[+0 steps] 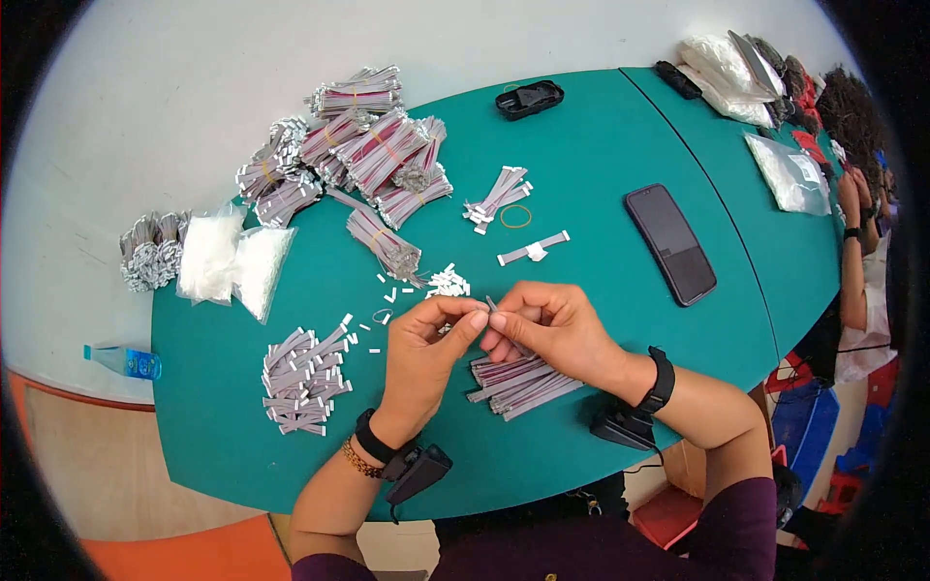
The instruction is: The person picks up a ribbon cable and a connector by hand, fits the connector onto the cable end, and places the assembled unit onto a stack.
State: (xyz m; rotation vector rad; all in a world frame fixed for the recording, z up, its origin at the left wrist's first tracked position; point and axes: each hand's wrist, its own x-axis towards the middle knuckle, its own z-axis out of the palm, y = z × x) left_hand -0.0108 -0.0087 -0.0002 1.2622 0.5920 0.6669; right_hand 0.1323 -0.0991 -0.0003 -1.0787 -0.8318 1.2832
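My right hand pinches a short grey ribbon cable, mostly hidden by the fingers. Thumb and forefinger of my left hand close together at the cable's end; whatever they hold is too small and covered to make out. Below my right hand lies a bunch of grey and purple ribbon cables. Small white connectors are heaped just beyond my left hand, with several scattered beside it. Left of that hand is a loose pile of ribbon cables with white connectors on their ends.
Rubber-banded cable bundles are stacked at the back left, near plastic bags of white parts. A phone lies on the green table at right. A bottle lies at far left. Another person's arm shows at far right.
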